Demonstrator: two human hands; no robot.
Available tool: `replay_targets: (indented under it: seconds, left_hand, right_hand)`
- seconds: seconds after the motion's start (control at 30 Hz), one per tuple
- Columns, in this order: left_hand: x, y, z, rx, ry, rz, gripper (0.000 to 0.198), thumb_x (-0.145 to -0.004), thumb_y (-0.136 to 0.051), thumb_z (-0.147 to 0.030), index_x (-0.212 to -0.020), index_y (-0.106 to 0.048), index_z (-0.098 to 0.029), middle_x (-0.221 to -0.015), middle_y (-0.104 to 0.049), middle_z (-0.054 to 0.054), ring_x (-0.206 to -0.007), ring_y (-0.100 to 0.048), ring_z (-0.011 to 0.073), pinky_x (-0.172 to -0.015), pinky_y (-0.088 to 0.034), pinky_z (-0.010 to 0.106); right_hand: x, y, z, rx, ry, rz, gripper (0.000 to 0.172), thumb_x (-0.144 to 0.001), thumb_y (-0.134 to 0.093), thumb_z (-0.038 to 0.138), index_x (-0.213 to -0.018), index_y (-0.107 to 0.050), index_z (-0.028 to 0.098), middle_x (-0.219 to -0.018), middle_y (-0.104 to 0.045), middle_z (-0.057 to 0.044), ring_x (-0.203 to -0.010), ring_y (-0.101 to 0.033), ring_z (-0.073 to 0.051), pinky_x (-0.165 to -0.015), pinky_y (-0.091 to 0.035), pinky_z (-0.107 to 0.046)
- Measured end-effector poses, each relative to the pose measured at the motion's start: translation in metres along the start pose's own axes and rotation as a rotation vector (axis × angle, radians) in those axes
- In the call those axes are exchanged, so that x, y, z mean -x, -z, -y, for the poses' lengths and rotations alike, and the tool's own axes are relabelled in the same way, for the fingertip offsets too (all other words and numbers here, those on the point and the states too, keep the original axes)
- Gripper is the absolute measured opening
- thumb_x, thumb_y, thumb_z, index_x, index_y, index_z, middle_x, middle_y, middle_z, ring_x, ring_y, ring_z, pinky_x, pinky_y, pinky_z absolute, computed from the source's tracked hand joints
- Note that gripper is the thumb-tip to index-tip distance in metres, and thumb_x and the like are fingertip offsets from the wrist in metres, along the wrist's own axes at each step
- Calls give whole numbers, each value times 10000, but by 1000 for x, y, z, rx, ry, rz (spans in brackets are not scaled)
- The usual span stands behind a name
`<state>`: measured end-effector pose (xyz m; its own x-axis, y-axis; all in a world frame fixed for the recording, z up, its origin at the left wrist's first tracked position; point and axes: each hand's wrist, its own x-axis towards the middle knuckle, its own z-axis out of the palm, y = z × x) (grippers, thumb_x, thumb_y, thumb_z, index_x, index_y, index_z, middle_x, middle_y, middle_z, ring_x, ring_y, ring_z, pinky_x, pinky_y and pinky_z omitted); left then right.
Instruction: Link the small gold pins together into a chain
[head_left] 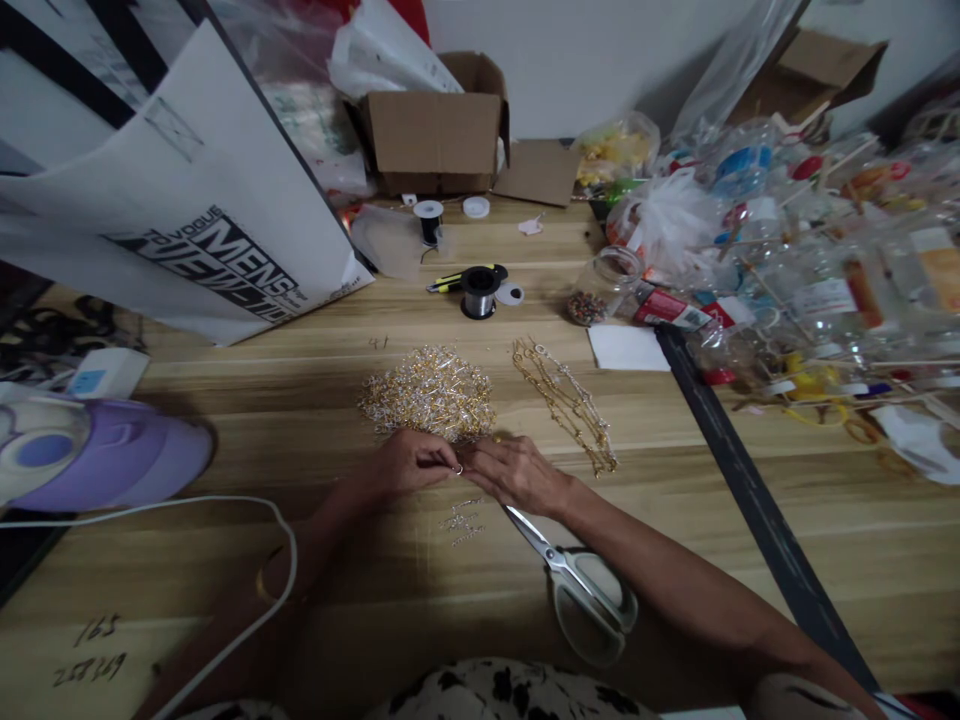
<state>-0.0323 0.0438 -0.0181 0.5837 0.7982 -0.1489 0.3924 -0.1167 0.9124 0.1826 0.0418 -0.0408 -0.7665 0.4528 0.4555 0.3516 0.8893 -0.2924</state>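
Note:
My left hand (416, 462) pinches a small silver ring (458, 469) between thumb and fingertips. Close beside it, my right hand (517, 470) has its fingers bent together at the same spot; what they grip is too small to make out. Just beyond both hands lies a heap of gold and silver chain pieces (431, 390). A few short silver chain lengths (465, 522) rest on the table nearer to me. Scissors (574, 580) with pale handles lie below my right hand, blades towards it. Finished-looking gold and silver chains (566, 405) are laid out to the right of the heap.
A wire spool (478, 295), a yellow cutter knife (442, 284) and a bead jar (600, 285) stand farther back. Plastic bottles and bags (787, 230) crowd the right. On the left are a large white bag (187, 200), a purple device (142, 455) and a white cable (289, 540).

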Motion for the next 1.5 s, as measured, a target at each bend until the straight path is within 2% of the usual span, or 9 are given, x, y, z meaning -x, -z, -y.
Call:
replay_targets:
  seconds: [0.33, 0.63, 0.87, 1.3, 1.5]
  left_hand:
    - [0, -1, -1, -2, 18, -5, 160, -746, -612, -260, -736, -671, -112, -744, -714, 60, -669, -645, 128, -615, -484, 193]
    - [0, -3, -3, -120, 3, -31, 161, -748, -587, -253, -715, -670, -118, -650, -682, 33, -572, -595, 104, -536, -437, 170]
    - [0, -4, -2, -153, -32, -44, 138, -760, -593, -245, -739, -682, -141, -679, -697, 25, -595, -605, 103, -569, -446, 173]
    - [1, -5, -1, -225, -51, -35, 173, -789, -563, -265, -730, -669, -140, -676, -679, 21, -600, -585, 105, -574, -421, 184]
    - [0, -5, -4, -131, -27, -31, 125, -768, -574, -232, -712, -641, -142, -671, -671, 10, -597, -592, 95, -582, -451, 176]
  right_hand:
    - [-1, 0, 0, -2, 15, -22, 170, -952, -436, 232, -858, -549, 147, -764, -586, -29, -682, -537, -124, -633, -388, -252]
    - [1, -2, 0, 8, 13, -11, 191, -958, -420, 245, -851, -548, 153, -754, -585, -28, -648, -537, -119, -617, -387, -254]
    - [1, -2, 0, -31, 13, -23, 118, -945, -450, 235, -923, -534, 155, -826, -620, -37, -714, -572, -128, -654, -423, -256]
    - [-1, 0, 3, -28, 20, -35, 132, -951, -439, 230, -901, -532, 149, -792, -618, -41, -696, -570, -130, -656, -428, -260]
    - [-2, 1, 3, -36, -2, -23, 150, -957, -428, 244, -898, -529, 150, -813, -622, -43, -709, -576, -124, -653, -427, -260]
